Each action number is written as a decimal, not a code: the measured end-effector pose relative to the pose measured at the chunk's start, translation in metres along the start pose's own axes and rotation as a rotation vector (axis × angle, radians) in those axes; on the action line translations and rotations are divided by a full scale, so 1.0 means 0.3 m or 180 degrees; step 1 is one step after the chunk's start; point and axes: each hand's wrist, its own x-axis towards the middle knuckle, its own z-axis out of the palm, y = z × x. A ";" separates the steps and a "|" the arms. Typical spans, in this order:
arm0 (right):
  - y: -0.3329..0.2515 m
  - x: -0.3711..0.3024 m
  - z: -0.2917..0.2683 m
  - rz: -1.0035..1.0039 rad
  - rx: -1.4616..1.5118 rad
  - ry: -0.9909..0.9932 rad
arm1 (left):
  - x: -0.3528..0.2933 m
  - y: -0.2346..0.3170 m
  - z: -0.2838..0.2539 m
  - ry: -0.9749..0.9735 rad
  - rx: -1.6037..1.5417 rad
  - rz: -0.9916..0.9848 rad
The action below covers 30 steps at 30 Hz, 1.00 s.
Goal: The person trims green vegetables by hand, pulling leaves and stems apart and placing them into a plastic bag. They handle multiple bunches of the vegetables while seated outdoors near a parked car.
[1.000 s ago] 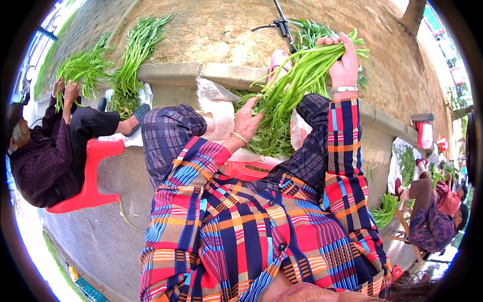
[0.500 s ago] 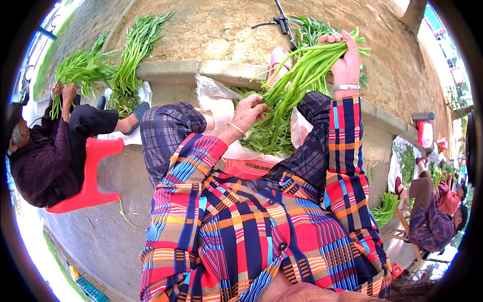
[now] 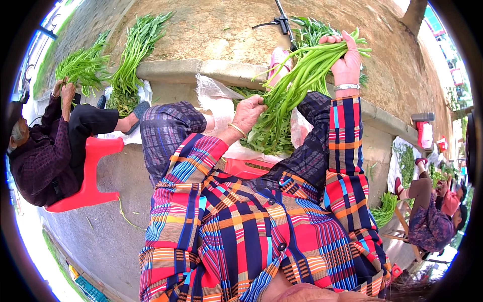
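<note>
My right hand [image 3: 346,64] is wrapped round the stem ends of a bunch of water spinach [image 3: 297,76], held above my lap. Its long pale-green stems slant down to the left. At their lower, leafy part, my left hand [image 3: 246,115] has thumb and fingers pinched together at the bunch's edge. Whatever lies in that pinch, perhaps a leaf or thin stem, is too small to make out. Below, between my knees, loose leaves [image 3: 269,138] lie on a white plastic sheet [image 3: 214,93].
A person [image 3: 45,151] on a red stool [image 3: 93,176] handles greens at left. Bundled greens [image 3: 138,50] lie across the kerb [image 3: 226,71]. A black metal bar with a lever [image 3: 283,22] stands ahead. More greens [image 3: 385,209] and people [image 3: 435,216] are at right.
My left hand has shifted slightly, its fingers now closer together at the bunch's edge. My right hand stays in place. The person at left has moved their hands a little.
</note>
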 end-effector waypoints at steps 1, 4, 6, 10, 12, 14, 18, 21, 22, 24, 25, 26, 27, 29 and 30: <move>-0.002 -0.003 0.000 -0.0026 0.0012 0.0025 | -0.001 0.018 -0.001 -0.0080 -0.0140 -0.0381; -0.005 -0.005 0.002 -0.0005 0.0071 0.0007 | -0.008 0.050 -0.014 -0.0304 -0.0580 -0.1130; -0.009 -0.002 -0.001 0.0018 0.0133 -0.0015 | -0.010 0.046 -0.017 -0.0464 -0.0912 -0.1108; -0.013 0.003 -0.008 0.0027 0.0229 -0.0005 | -0.012 0.072 -0.014 -0.0526 -0.1056 -0.1220; -0.014 0.003 -0.006 0.0037 0.0201 0.0008 | -0.013 0.070 -0.011 -0.0502 -0.1137 -0.1237; -0.016 0.002 -0.003 0.0051 0.0125 0.0019 | -0.016 0.063 -0.012 -0.0477 -0.1036 -0.1125; -0.029 0.003 -0.009 0.0176 0.0193 -0.0102 | -0.013 0.084 -0.008 -0.0542 -0.1050 -0.1322; -0.028 0.006 -0.007 0.0323 0.0296 -0.0223 | -0.013 0.113 0.007 -0.0510 -0.0863 -0.1292; -0.025 0.004 -0.004 0.0317 0.0255 -0.0228 | -0.013 0.104 0.007 -0.0444 -0.0936 -0.1292; -0.021 0.004 -0.001 0.0332 0.0215 -0.0262 | -0.010 0.082 0.005 -0.0315 -0.1083 -0.1294; -0.019 0.005 -0.002 0.0354 0.0216 -0.0292 | -0.010 0.079 0.007 -0.0126 -0.1355 -0.1372; -0.018 0.006 -0.004 0.0377 0.0216 -0.0322 | -0.011 0.075 0.009 0.0065 -0.1626 -0.1448; -0.019 0.008 -0.006 0.0409 0.0241 -0.0356 | -0.011 0.074 0.009 0.0256 -0.1894 -0.1522; -0.022 0.011 -0.010 0.0475 0.0291 -0.0423 | -0.008 0.056 0.002 0.0360 -0.2081 -0.1548; -0.022 0.010 -0.010 0.0493 0.0305 -0.0460 | -0.008 0.058 -0.001 0.0392 -0.2109 -0.1564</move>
